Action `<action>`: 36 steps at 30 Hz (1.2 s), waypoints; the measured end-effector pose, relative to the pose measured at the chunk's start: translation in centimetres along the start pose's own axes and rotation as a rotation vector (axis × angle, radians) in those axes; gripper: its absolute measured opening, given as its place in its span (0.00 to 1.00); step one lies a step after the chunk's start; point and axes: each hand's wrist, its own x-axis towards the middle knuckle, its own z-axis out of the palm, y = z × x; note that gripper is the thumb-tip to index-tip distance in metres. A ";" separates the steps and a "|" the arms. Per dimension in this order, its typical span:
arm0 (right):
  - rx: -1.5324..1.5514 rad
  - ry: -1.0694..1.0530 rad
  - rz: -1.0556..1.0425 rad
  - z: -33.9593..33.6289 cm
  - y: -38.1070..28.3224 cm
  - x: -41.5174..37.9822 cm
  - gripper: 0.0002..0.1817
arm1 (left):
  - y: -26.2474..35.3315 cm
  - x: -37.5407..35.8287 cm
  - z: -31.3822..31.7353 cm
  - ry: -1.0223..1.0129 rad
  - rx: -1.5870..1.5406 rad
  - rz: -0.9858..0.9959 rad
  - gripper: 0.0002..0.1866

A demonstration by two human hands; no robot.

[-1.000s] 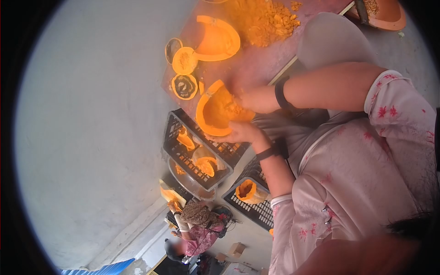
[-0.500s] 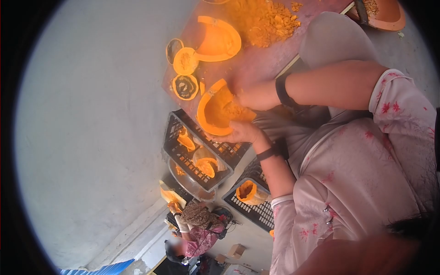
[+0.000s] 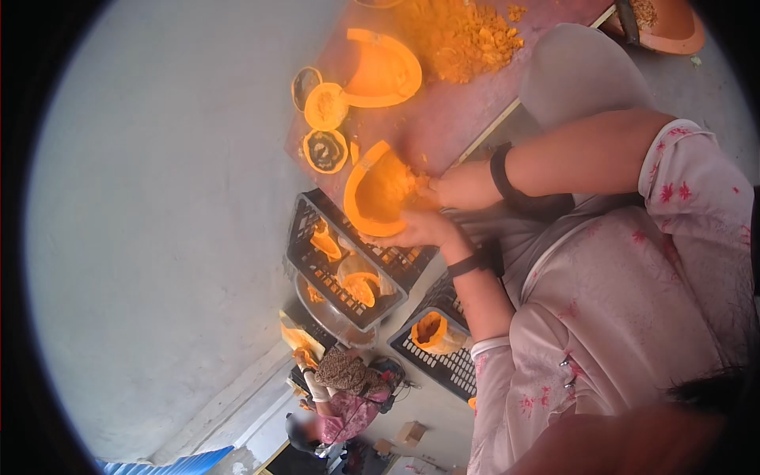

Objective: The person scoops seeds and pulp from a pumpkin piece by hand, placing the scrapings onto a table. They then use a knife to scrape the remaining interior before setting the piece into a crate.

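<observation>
A hollowed piece of pumpkin point(image 3: 366, 207) with an orange rim is held in front of my body, its open side facing me. My left hand point(image 3: 419, 229) grips it along its lower edge. At the opening, my right hand point(image 3: 457, 187) has its fingers curled against loose orange pulp point(image 3: 408, 188); whatever it may hold is hidden. Beyond the held piece lie a round slice with a dark centre point(image 3: 325, 151), a plain orange slice point(image 3: 326, 107) and a large curved pumpkin piece point(image 3: 384, 73) on the reddish table surface point(image 3: 451, 119).
A heap of orange pulp point(image 3: 467, 39) lies on the table. Black crates point(image 3: 348, 305) point(image 3: 443, 372) hold pumpkin pieces, near a metal basin point(image 3: 360, 334). An orange-brown bowl point(image 3: 677, 28) is at the top right. Another person point(image 3: 348, 412) works at the lower left.
My right hand has drawn back from inside the pumpkin piece toward its near edge. The left hand keeps its grip, and the whole view has shifted slightly.
</observation>
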 end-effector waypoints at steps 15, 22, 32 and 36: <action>-0.031 0.124 -0.007 0.7 2.0 2.0 0.16 | 0.5 -0.1 -0.4 -0.061 -0.067 0.042 0.39; -0.088 -0.067 -0.057 -1.4 1.6 1.4 0.15 | -0.2 0.2 -0.5 -0.040 -0.038 0.059 0.38; -0.201 0.213 -0.062 -1.0 1.7 2.9 0.09 | -0.3 0.1 -0.5 -0.068 -0.074 0.083 0.37; -0.057 0.176 0.061 -2.5 0.1 2.2 0.10 | -0.4 -0.1 -0.3 -0.062 -0.038 0.121 0.36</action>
